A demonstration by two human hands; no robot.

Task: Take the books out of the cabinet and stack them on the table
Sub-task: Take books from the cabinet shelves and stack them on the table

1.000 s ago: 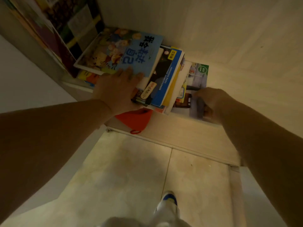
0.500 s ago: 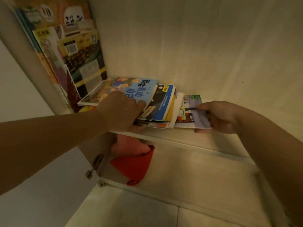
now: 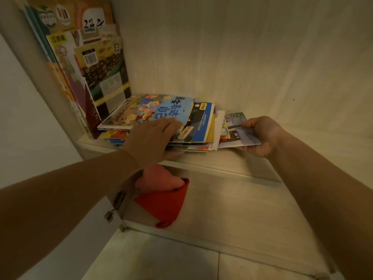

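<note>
Two bare hands grip a flat stack of books [image 3: 193,126] lying on a cabinet shelf [image 3: 222,162]. Left hand [image 3: 149,142] clasps the stack's front edge, fingers over the blue top cover. Right hand [image 3: 260,136] pinches the lowest book's right corner. More books [image 3: 86,67] lean upright at left.

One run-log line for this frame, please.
phase: lifting | left hand: grips book pile | right hand: grips pile | place: cabinet shelf
</note>
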